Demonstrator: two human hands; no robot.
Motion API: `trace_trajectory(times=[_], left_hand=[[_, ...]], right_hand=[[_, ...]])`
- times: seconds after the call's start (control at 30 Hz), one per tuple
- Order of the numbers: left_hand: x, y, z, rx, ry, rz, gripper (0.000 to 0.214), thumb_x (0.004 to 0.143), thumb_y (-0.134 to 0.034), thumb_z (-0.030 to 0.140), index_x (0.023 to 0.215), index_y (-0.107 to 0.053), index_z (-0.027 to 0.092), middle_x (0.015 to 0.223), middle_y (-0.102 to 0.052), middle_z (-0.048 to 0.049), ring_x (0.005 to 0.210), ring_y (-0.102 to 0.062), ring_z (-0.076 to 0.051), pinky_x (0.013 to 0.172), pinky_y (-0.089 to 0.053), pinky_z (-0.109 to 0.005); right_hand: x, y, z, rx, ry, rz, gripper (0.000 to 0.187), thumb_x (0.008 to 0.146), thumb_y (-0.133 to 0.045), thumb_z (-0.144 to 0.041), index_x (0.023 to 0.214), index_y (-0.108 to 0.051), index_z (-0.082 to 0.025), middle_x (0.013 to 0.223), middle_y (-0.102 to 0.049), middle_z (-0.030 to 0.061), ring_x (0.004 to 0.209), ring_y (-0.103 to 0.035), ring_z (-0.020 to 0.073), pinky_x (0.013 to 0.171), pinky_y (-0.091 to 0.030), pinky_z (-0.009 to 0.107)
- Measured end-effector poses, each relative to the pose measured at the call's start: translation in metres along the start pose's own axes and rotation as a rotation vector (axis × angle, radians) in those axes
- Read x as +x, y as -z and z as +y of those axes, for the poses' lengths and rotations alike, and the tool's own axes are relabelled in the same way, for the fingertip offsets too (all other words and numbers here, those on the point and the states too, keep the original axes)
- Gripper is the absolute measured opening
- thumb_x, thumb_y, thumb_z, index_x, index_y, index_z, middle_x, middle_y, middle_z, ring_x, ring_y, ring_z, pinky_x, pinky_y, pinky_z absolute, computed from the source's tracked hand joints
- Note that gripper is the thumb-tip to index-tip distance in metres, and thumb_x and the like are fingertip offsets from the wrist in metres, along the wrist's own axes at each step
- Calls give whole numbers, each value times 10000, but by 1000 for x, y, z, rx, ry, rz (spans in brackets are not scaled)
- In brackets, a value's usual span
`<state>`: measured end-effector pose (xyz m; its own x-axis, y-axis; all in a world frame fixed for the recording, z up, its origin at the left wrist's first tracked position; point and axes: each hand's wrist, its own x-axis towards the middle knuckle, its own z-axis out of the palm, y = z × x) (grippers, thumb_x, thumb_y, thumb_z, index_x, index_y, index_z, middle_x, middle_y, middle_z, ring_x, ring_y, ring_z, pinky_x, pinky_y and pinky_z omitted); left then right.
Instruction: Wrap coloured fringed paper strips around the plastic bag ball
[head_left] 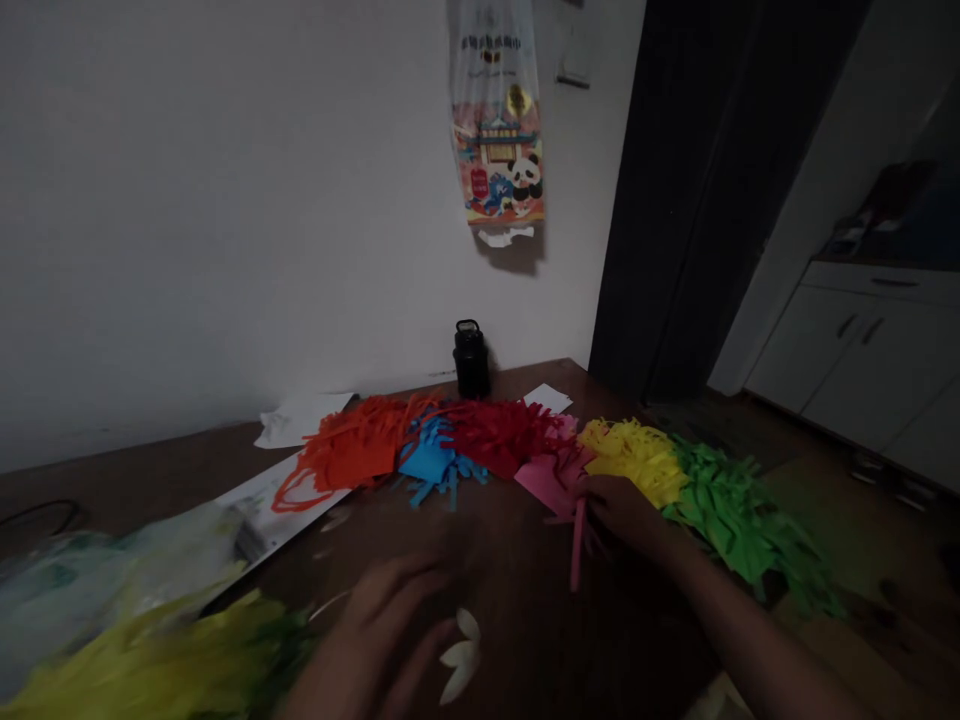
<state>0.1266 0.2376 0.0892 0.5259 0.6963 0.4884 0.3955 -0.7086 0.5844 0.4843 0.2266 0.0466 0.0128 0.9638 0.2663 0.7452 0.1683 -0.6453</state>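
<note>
My right hand (pixel 622 508) is closed at the pink paper, and a narrow pink paper strip (pixel 577 550) hangs down from its fingers. Beside it a pink fringed paper (pixel 547 482) lies in the row. Over the near part of the table my left hand (pixel 390 625) is blurred, its fingers spread with nothing visible in them. White petal-shaped pieces (pixel 460 660) lie just right of it. The row of fringed paper runs from orange (pixel 360 440) through blue (pixel 435 455) and red (pixel 502 435) to yellow (pixel 637 460) and green (pixel 739 515).
A black bottle-like container (pixel 471 362) stands against the wall, below a hanging tissue pack (pixel 497 150) with a panda print. White paper (pixel 300 420) lies at the back left. Yellow fringed paper (pixel 172 660) and clear plastic (pixel 90 575) fill the near left. Dark brown table (pixel 480 540) underneath.
</note>
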Motion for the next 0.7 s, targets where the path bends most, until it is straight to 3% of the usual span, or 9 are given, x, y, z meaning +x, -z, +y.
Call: trace_trajectory(times=[0.07,0.17,0.27,0.33,0.43,0.53,0.57,0.6,0.7], left_hand=[[33,-41,9,116,-93,-196,308,822,-591,184,1115,-647,261,1182,-651,-65,1071,-619,-233,915,-528,-337],[74,-107,16,178,-132,-376,421,807,-559,99,1213,-563,208,1268,-572,-94,1126,-556,-218,974,-477,-351],[95,-153,14,213,-126,-429,241,816,-594,153,1051,-623,195,1109,-621,-89,1042,-556,-250,931,-468,-405],[99,-167,8,220,-112,-434,132,852,-548,142,945,-634,179,1019,-634,-90,975,-563,-247,891,-470,-407],[94,-167,-1,190,-80,-402,157,894,-478,113,940,-621,160,1040,-613,-100,936,-563,-217,848,-477,-359],[87,-163,-8,75,-84,-362,149,880,-506,90,919,-623,173,1065,-596,-79,952,-552,-194,845,-470,-315],[85,-162,-10,36,-87,-352,145,874,-517,85,897,-627,177,1056,-597,-72,949,-551,-190,844,-468,-311],[84,-162,-12,7,-87,-344,143,870,-524,82,882,-630,178,1046,-599,-70,945,-551,-190,845,-467,-313],[83,-163,-16,-35,-89,-318,155,869,-533,86,912,-645,184,1045,-601,-74,965,-549,-201,870,-463,-337]], right_hand=[[-9,-1,-4,141,-54,54,201,820,-510,-198,885,-700,-185,852,-715,53,817,-654,214,765,-496,329],[-18,-5,-7,361,-130,122,245,885,-486,-317,858,-683,-174,756,-711,57,718,-679,213,682,-536,332],[-20,0,7,519,-196,247,325,900,-464,-414,777,-656,-183,692,-697,73,665,-690,227,634,-558,364],[-21,13,26,577,-231,402,296,863,-510,-454,754,-618,-201,722,-698,82,696,-698,242,645,-566,389],[-30,43,49,602,-252,716,245,800,-598,-453,892,-565,-228,907,-692,66,880,-684,236,793,-548,417],[-39,60,41,374,-149,980,301,820,-627,-382,1072,-539,-243,1155,-619,58,1106,-586,222,960,-457,417],[-41,60,31,205,-64,917,253,853,-604,-333,1084,-562,-238,1176,-612,61,1120,-571,223,973,-439,405],[-40,56,19,21,46,741,165,884,-568,-280,1038,-603,-235,1119,-637,54,1067,-588,216,945,-449,379],[-24,30,-16,-235,390,46,198,933,-473,-145,975,-649,-224,973,-673,19,931,-603,169,867,-455,302]])
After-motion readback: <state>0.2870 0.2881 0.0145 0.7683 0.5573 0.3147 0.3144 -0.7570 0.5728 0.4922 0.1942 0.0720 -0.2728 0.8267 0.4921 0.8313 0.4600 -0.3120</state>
